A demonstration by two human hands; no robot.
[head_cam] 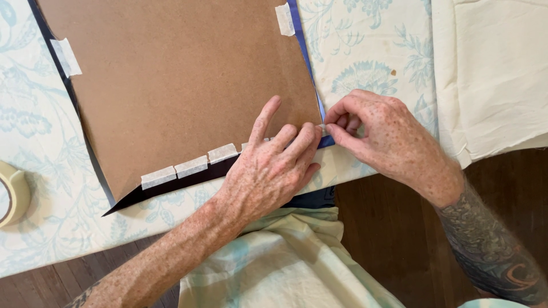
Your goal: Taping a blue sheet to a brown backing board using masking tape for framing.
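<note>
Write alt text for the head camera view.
Two bare hands press a strip of masking tape at the lower right corner of a brown board: left hand flat on the edge, right hand pinching. The board lies on a floral tablecloth, tape roll at left.

The left hand (273,171) covers the board's (182,85) near corner and the tape strips (191,166) there. What the right grip (328,130) pinches is too small to tell (perhaps tape). The tape roll (11,193), far left, is cut off.
</note>
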